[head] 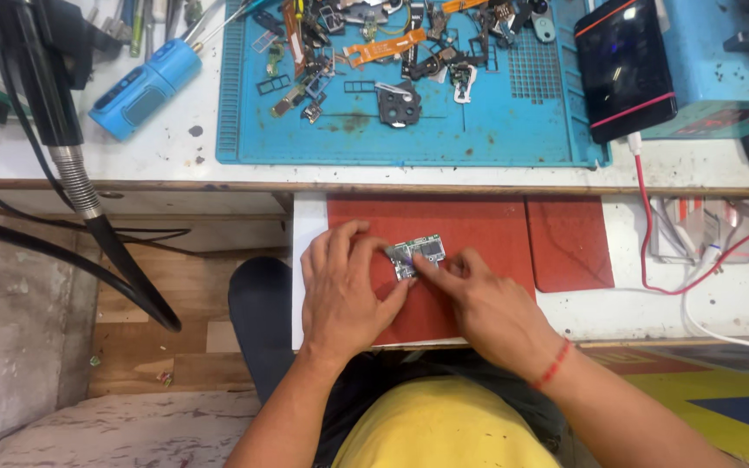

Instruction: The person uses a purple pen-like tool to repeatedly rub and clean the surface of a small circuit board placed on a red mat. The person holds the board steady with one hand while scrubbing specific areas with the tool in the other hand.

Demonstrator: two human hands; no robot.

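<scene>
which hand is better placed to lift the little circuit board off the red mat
Right, probably. The right hand already pinches the board's near edge with its fingertips, while the left hand lies flatter on the red mat, only touching the board's left side.

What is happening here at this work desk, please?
A person seated at a bench works on a small circuit board that lies on a red mat. The left hand rests beside the board and steadies it, while the right hand presses on it with the fingertips. Further back, a blue mat holds many loose phone parts, with a dark phone to its right and a blue tool to its left.
</scene>
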